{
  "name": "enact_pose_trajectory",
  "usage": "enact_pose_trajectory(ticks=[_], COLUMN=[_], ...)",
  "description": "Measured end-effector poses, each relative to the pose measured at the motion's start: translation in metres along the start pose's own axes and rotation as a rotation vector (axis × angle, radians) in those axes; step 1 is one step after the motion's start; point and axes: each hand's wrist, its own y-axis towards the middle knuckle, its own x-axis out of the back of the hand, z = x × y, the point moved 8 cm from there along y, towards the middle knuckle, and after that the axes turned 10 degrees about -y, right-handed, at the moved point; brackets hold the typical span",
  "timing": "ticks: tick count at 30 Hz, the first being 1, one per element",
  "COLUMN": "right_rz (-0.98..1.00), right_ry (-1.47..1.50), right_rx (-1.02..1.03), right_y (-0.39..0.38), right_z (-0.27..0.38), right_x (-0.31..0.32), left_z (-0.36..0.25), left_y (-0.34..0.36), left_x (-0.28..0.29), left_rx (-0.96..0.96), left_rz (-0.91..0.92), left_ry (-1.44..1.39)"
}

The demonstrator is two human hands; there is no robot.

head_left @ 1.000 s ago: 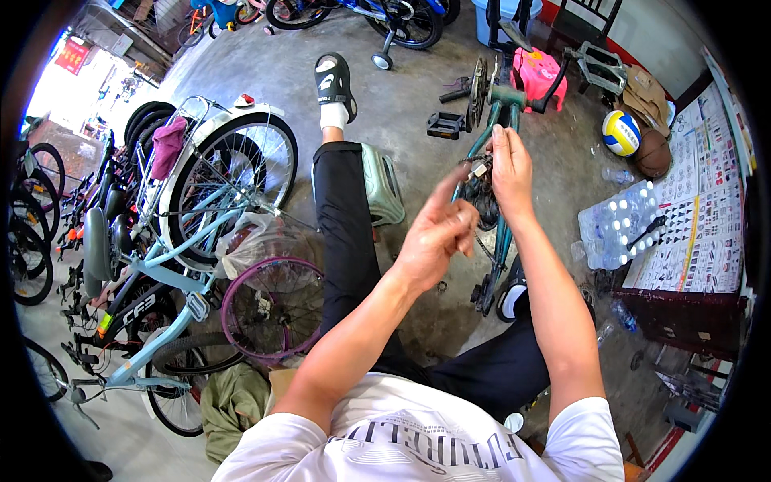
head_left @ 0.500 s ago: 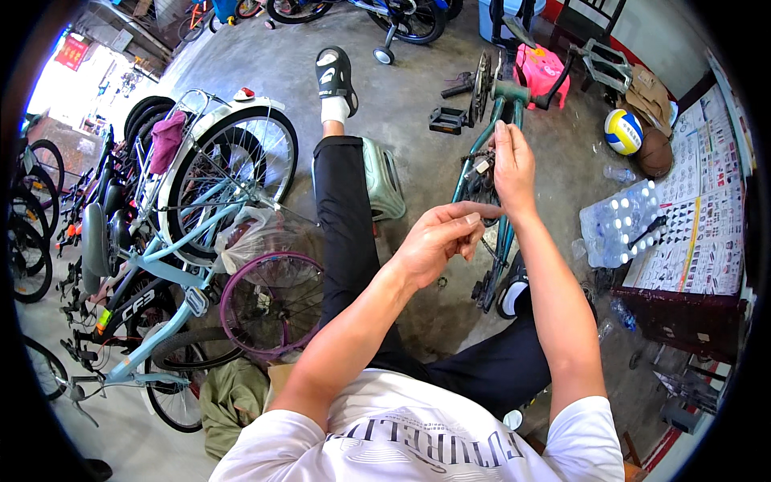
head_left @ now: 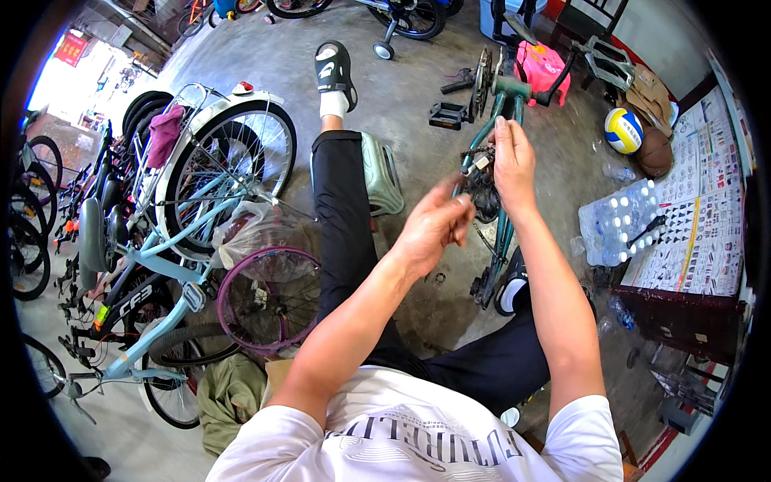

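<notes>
In front of me a dark green bicycle frame (head_left: 499, 107) lies across the floor, with a chainring (head_left: 481, 83) and a pedal (head_left: 446, 116) at its far end. My right hand (head_left: 514, 166) is closed around one of its tubes, fingers pressed together and pointing away from me; the hand hides what is under it. A small silver part and a dark chain (head_left: 479, 158) show just left of those fingers. My left hand (head_left: 438, 223) is beside the frame, its index finger stretched toward the chain. Motion smears its fingers, and I cannot see whether they touch anything.
A light blue bicycle (head_left: 165, 249) and a purple wheel rim (head_left: 269, 299) lie to the left. A pale green stool (head_left: 379, 174) stands past my left leg. At right are shrink-wrapped water bottles (head_left: 622, 222), a ball (head_left: 623, 131) and a cabinet (head_left: 683, 317). A pink stool (head_left: 546, 71) stands behind the frame.
My left hand has moved a little away from the right hand, and its index finger has swung from pointing right to pointing up toward the chain. The right hand has stayed in place.
</notes>
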Motion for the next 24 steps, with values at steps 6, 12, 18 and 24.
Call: enact_pose_trajectory(ticks=[6,12,18,24], right_rz=[-0.001,0.002,0.0,-0.007], right_ry=[0.008,0.034,0.0,0.021], right_rx=[-0.001,0.003,0.01,-0.024], right_y=[-0.001,0.001,-0.001,0.0], right_z=[0.004,-0.005,-0.002,-0.003], right_x=[0.0,-0.002,0.0,-0.001], left_z=[-0.009,0.013,-0.002,-0.012], left_y=[-0.014,-0.008,-0.007,-0.015], left_x=[-0.021,-0.007,-0.012,-0.024], left_rx=[-0.094,0.119,-0.014,-0.173], left_rz=[0.149,0.161,0.045,0.203], left_ry=[-0.057,0.005,0.023,-0.071])
